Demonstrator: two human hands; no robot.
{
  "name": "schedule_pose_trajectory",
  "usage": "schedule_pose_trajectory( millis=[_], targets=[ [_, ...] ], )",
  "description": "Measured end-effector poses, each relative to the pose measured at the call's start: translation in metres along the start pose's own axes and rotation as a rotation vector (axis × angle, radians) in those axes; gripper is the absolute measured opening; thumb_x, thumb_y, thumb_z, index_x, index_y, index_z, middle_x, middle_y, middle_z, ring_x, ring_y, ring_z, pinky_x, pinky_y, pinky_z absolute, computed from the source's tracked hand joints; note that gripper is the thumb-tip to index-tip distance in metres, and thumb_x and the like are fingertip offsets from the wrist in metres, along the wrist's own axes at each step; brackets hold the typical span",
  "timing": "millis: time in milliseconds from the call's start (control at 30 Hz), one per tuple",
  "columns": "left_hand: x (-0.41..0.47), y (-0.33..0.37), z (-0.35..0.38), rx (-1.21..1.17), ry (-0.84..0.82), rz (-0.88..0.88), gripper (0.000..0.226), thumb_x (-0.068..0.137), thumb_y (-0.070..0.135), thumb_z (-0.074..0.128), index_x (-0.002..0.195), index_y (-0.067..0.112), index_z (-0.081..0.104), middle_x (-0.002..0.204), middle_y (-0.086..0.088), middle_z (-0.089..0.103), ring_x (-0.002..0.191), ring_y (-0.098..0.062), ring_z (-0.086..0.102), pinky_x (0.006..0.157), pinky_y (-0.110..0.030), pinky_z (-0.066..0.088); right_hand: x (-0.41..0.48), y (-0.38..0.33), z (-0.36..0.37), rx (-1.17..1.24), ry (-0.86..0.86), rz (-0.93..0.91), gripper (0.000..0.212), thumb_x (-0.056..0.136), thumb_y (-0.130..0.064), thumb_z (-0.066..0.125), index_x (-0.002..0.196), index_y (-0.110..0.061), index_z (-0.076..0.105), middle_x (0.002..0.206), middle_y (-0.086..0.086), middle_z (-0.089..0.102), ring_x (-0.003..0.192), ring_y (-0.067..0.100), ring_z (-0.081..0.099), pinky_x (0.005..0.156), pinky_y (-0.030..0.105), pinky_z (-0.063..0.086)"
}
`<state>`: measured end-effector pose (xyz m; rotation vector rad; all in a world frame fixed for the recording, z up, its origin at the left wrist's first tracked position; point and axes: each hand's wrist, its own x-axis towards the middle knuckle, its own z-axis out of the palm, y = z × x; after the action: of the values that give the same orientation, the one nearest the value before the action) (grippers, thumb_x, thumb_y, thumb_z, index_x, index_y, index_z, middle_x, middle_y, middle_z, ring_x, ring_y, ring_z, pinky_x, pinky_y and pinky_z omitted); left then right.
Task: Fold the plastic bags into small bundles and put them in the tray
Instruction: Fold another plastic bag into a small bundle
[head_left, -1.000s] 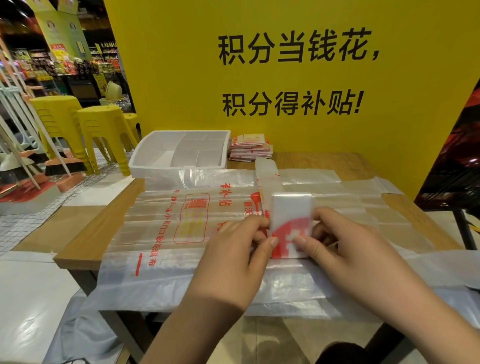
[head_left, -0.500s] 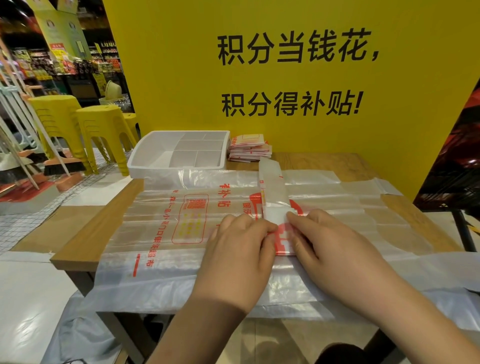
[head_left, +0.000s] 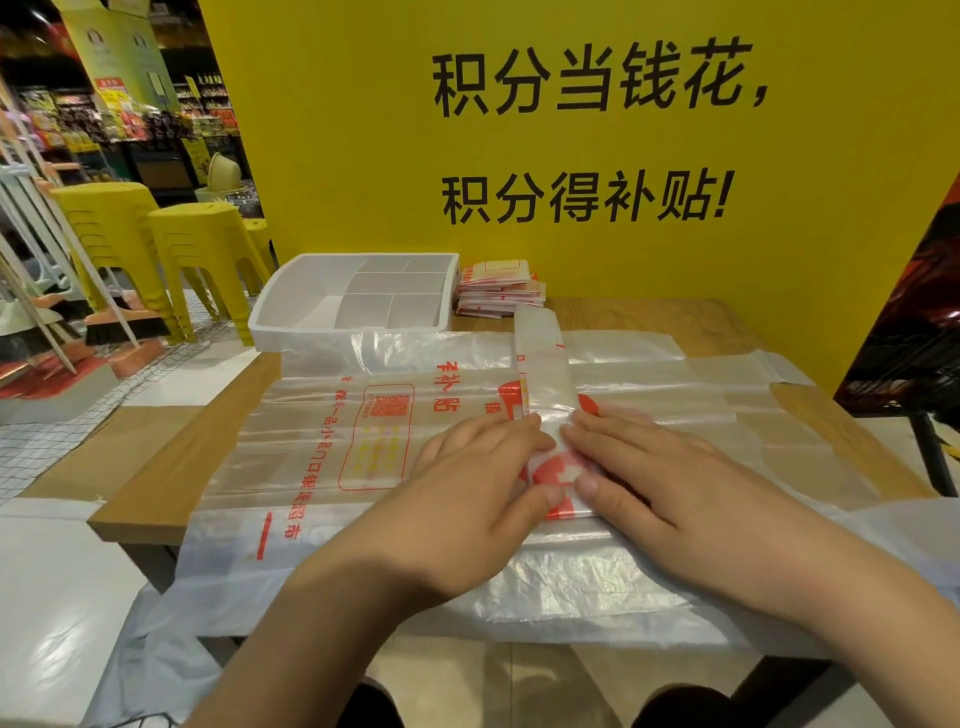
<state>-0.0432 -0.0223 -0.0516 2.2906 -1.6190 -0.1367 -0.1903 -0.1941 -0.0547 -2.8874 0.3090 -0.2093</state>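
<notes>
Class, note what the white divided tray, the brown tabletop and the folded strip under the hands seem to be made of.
White divided tray: moulded plastic, matt, uniform colour.
Brown tabletop: wood or wood-look laminate, visible grain.
Folded translucent strip: thin plastic film, glossy, creased, print showing through.

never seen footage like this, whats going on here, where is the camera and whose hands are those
There is no machine here. A person wears a camera on the head, so the picture looks forward and down at their own two hands.

On the wooden table lie clear plastic bags with red print, spread flat. On top of them, one bag is folded into a narrow strip that runs away from the person. The left hand and the right hand press flat on the near end of that strip; neither grips it.

At the back left stands a white tray with dividers. Beside it, on its right, is a stack of folded bundles.
</notes>
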Motion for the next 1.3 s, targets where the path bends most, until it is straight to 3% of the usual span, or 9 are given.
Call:
schedule_pose_trajectory(
  millis=[200,367,533,700,800,867,967,1133,1300],
  targets=[
    [0.005,-0.004,-0.006,0.021,-0.085,0.017,0.053,0.099,0.059,0.038,0.148,0.042,0.028,0.156,0.02,0.025,0.144,-0.002,0.013,0.119,-0.028,0.016,0.004,0.013,-0.008,0.13,-0.086,-0.024,0.086,0.077,-0.089,0.027,0.152,-0.048,0.027,0.159,-0.033,0.015,0.144,-0.018,-0.005,0.122,0.021,0.008],
    [0.003,-0.004,-0.009,0.005,-0.092,0.04,0.056,0.098,0.06,0.041,0.149,0.042,0.026,0.157,0.021,0.024,0.144,0.0,0.012,0.119,-0.028,0.016,0.01,0.003,-0.017,-0.048,-0.111,-0.043,0.086,0.078,-0.084,0.025,0.154,-0.042,0.028,0.156,-0.029,0.027,0.149,-0.003,0.011,0.122,0.027,0.018],
    [-0.001,-0.008,-0.013,-0.063,-0.04,0.083,0.065,0.087,0.072,0.052,0.145,0.048,0.032,0.148,0.029,0.033,0.138,0.004,0.025,0.117,-0.032,0.027,0.0,0.007,-0.015,0.116,-0.117,-0.049,0.091,0.074,-0.093,0.036,0.152,-0.051,0.018,0.156,-0.038,0.01,0.145,-0.015,-0.001,0.122,0.023,0.011],
    [-0.001,-0.002,-0.014,-0.164,0.074,0.107,0.046,0.097,0.068,0.039,0.137,0.045,0.046,0.131,0.027,0.054,0.123,0.002,0.047,0.103,-0.034,0.043,-0.004,0.0,-0.014,0.223,0.02,-0.067,0.069,0.078,-0.077,0.057,0.139,-0.059,0.03,0.136,-0.05,0.024,0.131,-0.03,0.014,0.108,0.001,0.02],
    [-0.004,0.005,-0.016,-0.303,0.133,0.098,0.041,0.1,0.062,0.038,0.131,0.042,0.053,0.121,0.024,0.061,0.116,0.002,0.055,0.096,-0.031,0.047,-0.005,-0.005,-0.016,0.361,0.173,-0.044,0.039,0.087,-0.058,0.062,0.126,-0.055,0.054,0.123,-0.039,0.057,0.116,-0.015,0.052,0.097,0.02,0.047],
    [-0.008,0.004,-0.015,-0.359,0.135,0.049,0.05,0.091,0.07,0.044,0.134,0.045,0.049,0.124,0.027,0.058,0.116,0.009,0.052,0.098,-0.025,0.045,-0.007,-0.007,-0.017,0.373,0.198,-0.037,0.024,0.094,-0.041,0.064,0.117,-0.048,0.063,0.113,-0.033,0.065,0.106,-0.008,0.062,0.089,0.028,0.052],
    [-0.016,0.0,-0.012,-0.321,0.103,0.023,0.067,0.077,0.073,0.063,0.136,0.052,0.042,0.128,0.036,0.045,0.119,0.018,0.043,0.1,-0.011,0.038,-0.01,-0.005,-0.012,0.337,0.198,-0.022,0.026,0.091,-0.024,0.069,0.107,-0.044,0.065,0.106,-0.03,0.067,0.098,-0.005,0.065,0.083,0.027,0.053],
    [-0.015,0.001,-0.01,-0.197,0.138,0.087,0.048,0.094,0.053,0.059,0.14,0.043,0.047,0.139,0.032,0.043,0.131,0.014,0.032,0.104,-0.001,0.021,-0.014,-0.01,-0.018,0.355,0.22,-0.034,0.019,0.093,-0.035,0.066,0.106,-0.049,0.065,0.101,-0.032,0.069,0.092,-0.005,0.067,0.076,0.018,0.049],
    [-0.01,-0.006,-0.001,-0.029,0.125,0.097,0.042,0.101,0.048,0.042,0.141,0.037,0.052,0.145,0.023,0.047,0.133,0.002,0.037,0.113,-0.024,0.03,-0.014,-0.011,-0.016,0.296,0.154,-0.093,0.017,0.096,-0.043,0.056,0.113,-0.044,0.06,0.107,-0.026,0.067,0.098,-0.002,0.064,0.081,0.024,0.05]
  ],
)
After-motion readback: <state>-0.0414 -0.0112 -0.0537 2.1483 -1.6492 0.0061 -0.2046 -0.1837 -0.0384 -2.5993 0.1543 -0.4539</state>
